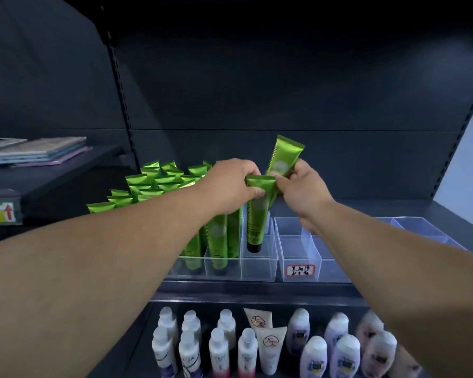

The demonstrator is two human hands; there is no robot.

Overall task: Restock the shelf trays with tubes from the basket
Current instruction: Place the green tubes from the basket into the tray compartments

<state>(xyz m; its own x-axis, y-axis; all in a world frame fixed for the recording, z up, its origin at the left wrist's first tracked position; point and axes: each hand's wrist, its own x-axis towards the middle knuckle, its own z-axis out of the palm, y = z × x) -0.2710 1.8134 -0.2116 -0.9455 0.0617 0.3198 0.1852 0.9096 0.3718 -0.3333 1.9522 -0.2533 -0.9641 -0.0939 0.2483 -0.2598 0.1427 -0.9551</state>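
Head view, and both hands meet at the centre of the frame, each with a tube. The left hand (232, 184) pinches a green tube (257, 219) by its flat crimped end. The tube hangs black cap down, with the cap inside a front compartment of the clear tray (260, 268), just right of the packed rows of green tubes (153, 181) in the middle left. I can't tell whether the cap is touching the tray floor.

The right hand (301, 189) is curled round the lower part of a second tube (283, 156), held upright and raised a little above centre, crimp at the top. Its fingertips sit just beside the first tube's crimp, and whether they touch it I can't say. The basket is out of shot.

These tubes look light, with a glossy skin that could slip and a soft body that would likely dent under a squeeze. The crimp looks like the stiffest part, so I'd say a pinch there is the sound hold. With the cap at the bottom, each tube should stand once its neighbours prop it up.

To the right, a tray (298, 233) with a handwritten label (300, 270) stands bare of tubes. Bottles (219, 347) line the shelf along the bottom of the frame.
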